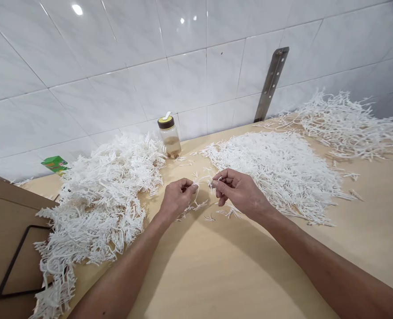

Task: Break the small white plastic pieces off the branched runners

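Observation:
My left hand [179,198] pinches a thin white branching plastic sprig [201,180] between thumb and fingertips. Facing it, my right hand [239,191] has its thumb and fingers pressed together at the sprig's other end; that grip is partly hidden. Under and between the hands, small loose white pieces [210,218] lie on the wooden table [213,270]. Close behind my right hand spreads a pile of short white sprigs [279,168]. Left of my left hand rises a taller heap of bushier white sprigs [106,199].
A lidded bottle [172,141] with pale brown liquid stands near the tiled wall. Longer white branches [352,124] lie at the back right. A perforated metal strip [272,84] leans against the wall. At left are a green packet [55,164] and a brown panel [6,221] with a black frame.

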The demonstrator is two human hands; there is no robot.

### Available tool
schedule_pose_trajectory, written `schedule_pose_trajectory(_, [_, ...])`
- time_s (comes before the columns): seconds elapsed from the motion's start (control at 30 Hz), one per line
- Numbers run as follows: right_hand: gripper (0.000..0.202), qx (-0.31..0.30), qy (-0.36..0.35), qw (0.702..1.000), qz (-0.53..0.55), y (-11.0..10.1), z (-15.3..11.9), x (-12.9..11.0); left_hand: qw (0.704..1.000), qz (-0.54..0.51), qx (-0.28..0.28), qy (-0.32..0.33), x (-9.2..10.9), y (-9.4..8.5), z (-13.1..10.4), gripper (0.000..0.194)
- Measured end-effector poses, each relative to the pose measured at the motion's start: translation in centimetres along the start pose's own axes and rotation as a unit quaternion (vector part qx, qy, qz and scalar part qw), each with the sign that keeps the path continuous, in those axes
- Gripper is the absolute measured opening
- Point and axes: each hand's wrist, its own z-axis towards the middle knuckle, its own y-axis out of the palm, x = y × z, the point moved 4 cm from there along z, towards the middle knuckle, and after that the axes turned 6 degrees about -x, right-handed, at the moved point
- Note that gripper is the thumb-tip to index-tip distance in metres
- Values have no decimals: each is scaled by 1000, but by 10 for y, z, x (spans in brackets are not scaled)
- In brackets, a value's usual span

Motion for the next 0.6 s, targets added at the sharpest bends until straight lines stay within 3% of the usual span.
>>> schedule_pose_trajectory(0.1, [31, -3, 2, 1000, 12, 2, 1, 1, 993, -106, -31, -38, 2, -1, 1, 24])
schedule_pose_trajectory(0.27, [25, -28, 20, 999, -8, 12, -1, 0, 955, -254, -99, -121, -5, 6, 0, 32])
schedule_pose_trajectory(0.47, [17, -65, 16, 998, 4, 26, -4, 4, 938, -301, -75, -156, -11, 10, 0, 32])
schedule_pose_trajectory(0.6, [13, -52, -9, 997, -52, 29, -6, 3, 920, -354, -38, -167, -10, 14, -2, 33])
